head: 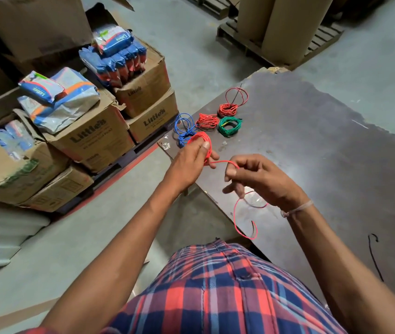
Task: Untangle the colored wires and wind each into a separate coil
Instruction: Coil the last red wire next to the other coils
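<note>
Dark scuffed tabletop [324, 145]: left hand [191, 162] grips looped red wire [202, 141]; right hand [256, 179] pinches its strand.

Grey concrete floor [191, 39], dark worn table [324, 153], stacked cardboard boxes [90, 141]

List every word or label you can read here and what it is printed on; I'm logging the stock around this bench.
"Little's": upper cardboard box.
"Little's": box below it.
"Little's": front middle box.
"Little's": inverted, on the blue packets and.
Smaller print on boxes and packets: too blurred to read.
</note>
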### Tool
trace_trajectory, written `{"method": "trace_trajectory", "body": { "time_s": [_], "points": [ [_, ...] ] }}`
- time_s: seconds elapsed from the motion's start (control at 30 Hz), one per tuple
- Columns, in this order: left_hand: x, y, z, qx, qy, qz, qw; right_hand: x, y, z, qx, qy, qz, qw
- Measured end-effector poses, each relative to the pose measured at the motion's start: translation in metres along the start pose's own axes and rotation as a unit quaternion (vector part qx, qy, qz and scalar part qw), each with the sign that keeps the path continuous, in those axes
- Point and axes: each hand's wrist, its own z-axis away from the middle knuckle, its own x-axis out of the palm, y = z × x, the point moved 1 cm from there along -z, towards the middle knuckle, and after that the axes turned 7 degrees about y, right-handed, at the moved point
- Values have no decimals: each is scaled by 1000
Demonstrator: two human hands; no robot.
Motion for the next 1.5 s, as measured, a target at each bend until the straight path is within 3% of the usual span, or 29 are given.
{"method": "trace_trajectory", "body": {
  "time_s": [0.03, 0.1, 0.23, 0.47, 0.6, 0.73, 0.87, 1.07, 1.2, 1.27, 1.37, 1.5],
  "points": [
    [0, -2, 0, 7, -15, -38, 999, -6, -4, 0, 4, 23, -52, 998],
    [-1, -4, 1, -13, -54, -15, 998, -17, -10, -1, 8, 54, -88, 995],
    [-2, 1, 6, -69, -120, 132, 982, -31, -19, -10, 3, 83, -28, 996],
    [-1, 28, 17, -116, -187, 357, 908, -39, -3, -41, -65, 168, 107, 978],
    [-2, 31, 12, -124, -137, 476, 860, -15, 29, -48, -17, 182, 103, 978],
    [-7, 28, 4, -125, -47, 523, 842, 15, 45, -47, 78, 115, 109, 984],
    [-15, 19, -9, -102, 34, 478, 872, 41, 38, -37, 115, 13, 197, 973],
    [-27, -4, -17, -55, 79, 251, 963, 54, 15, -17, 117, -96, 243, 958],
    [-28, -19, -8, -37, 29, 88, 995, 43, -17, -8, 69, -73, 261, 960],
    [-28, -20, 0, -37, -9, 55, 998, 31, -31, -10, 40, -46, 244, 968],
    [-24, -14, 11, -65, -74, 95, 991, 6, -46, -18, -4, 18, 206, 978],
    [-17, -4, 30, -112, -134, 237, 956, -22, -52, -39, -49, 112, 163, 979]
  ]
}}
